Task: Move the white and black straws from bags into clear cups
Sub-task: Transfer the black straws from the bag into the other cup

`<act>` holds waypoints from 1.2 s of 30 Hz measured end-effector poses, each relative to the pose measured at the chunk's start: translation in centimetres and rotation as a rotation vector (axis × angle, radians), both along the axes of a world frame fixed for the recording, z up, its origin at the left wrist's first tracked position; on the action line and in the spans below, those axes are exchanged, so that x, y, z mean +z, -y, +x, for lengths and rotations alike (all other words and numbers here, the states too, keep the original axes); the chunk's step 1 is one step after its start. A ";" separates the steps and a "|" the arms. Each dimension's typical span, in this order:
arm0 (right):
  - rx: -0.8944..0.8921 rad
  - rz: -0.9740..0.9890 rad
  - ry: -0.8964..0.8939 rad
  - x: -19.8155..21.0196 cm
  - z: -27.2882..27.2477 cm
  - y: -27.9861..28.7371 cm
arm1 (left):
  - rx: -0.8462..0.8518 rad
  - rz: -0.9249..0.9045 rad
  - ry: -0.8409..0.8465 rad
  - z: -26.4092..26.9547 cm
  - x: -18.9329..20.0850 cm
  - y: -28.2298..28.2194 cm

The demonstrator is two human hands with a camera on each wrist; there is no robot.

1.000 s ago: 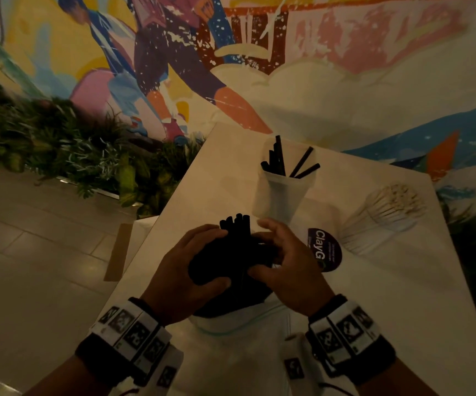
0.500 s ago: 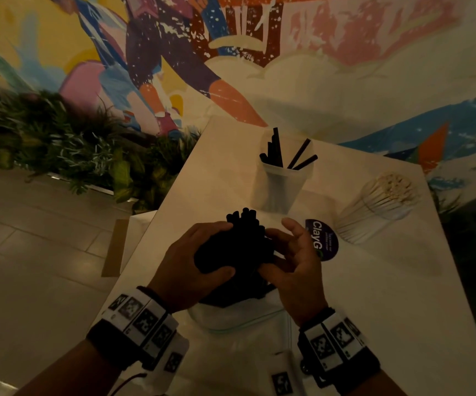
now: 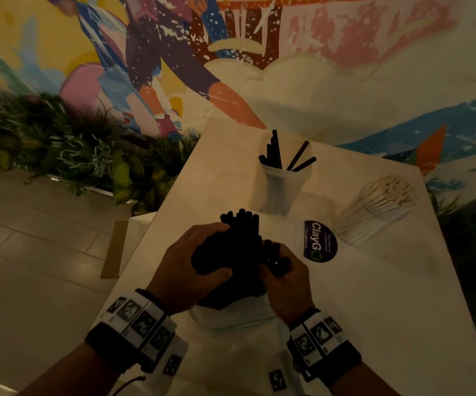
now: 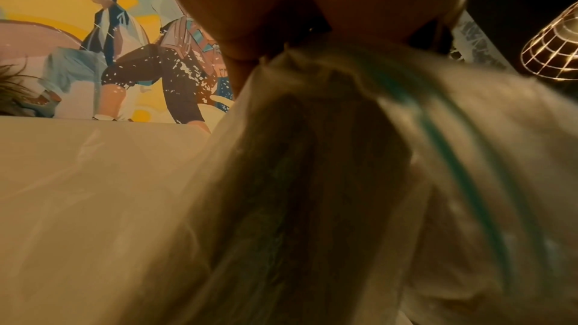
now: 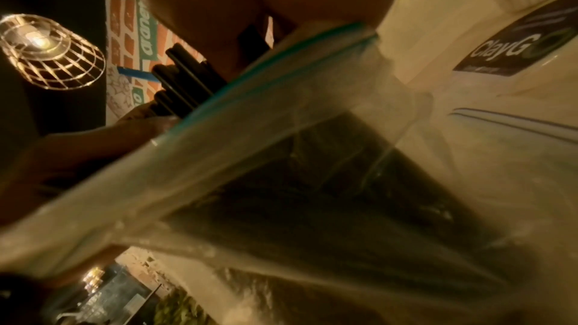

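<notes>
Your black straws (image 3: pixel 241 238) stand as a thick bundle rising out of the clear zip bag (image 3: pixel 231 317), whose teal-edged mouth lies open on the table near you; your left hand (image 3: pixel 186 270) wraps the bundle while your right hand (image 3: pixel 284 281) pinches a few straws apart at its side; the upright clear cup (image 3: pixel 281 187) beyond holds several black straws leaning against its rim; the white straws (image 3: pixel 373 207) fill a second clear cup to the right.
</notes>
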State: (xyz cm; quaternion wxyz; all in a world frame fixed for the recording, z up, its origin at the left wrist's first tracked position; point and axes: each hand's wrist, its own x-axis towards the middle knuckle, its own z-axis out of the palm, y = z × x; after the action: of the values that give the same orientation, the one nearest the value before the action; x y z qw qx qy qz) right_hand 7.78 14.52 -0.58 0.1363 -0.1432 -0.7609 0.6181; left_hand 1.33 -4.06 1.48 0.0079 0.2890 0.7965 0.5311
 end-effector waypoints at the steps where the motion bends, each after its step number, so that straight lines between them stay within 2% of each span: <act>1: 0.004 0.024 -0.002 -0.1 0.1 -0.1 | -0.001 -0.002 0.003 0.0 0.0 0.1; 6: 0.054 0.170 -0.031 0.4 0.1 -0.2 | -0.009 0.006 0.006 0.2 -0.1 0.1; 11: 0.111 0.148 0.003 0.4 0.0 -0.1 | -0.010 0.007 -0.003 0.5 0.1 0.1; 14: 0.171 0.216 -0.031 0.4 0.1 0.0 | -0.012 0.013 -0.022 0.7 0.1 0.1; 18: 0.202 0.208 -0.050 0.7 0.4 0.5 | -0.005 0.002 -0.031 0.8 0.1 0.2; 23: 0.089 0.162 -0.098 1.2 0.4 -0.1 | -0.002 -0.004 -0.046 0.8 0.1 0.3; 27: 0.080 0.163 -0.035 0.5 0.1 -0.6 | -0.002 0.003 -0.045 0.9 0.2 0.3; 31: -0.002 0.143 -0.095 0.0 -0.1 -0.9 | -0.001 0.007 -0.037 0.8 0.2 0.3; 34: 0.053 0.140 -0.031 0.1 0.0 -0.9 | 0.001 0.006 -0.042 0.8 0.1 0.3; 36: 0.023 0.184 -0.016 0.0 0.0 -1.0 | -0.001 0.003 -0.037 0.7 0.2 0.2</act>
State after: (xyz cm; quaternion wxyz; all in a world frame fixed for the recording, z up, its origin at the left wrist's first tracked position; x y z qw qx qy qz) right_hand 7.82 15.56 -0.54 0.1478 -0.1165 -0.8149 0.5482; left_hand 2.05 -4.30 1.66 -0.0070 0.2993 0.7956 0.5267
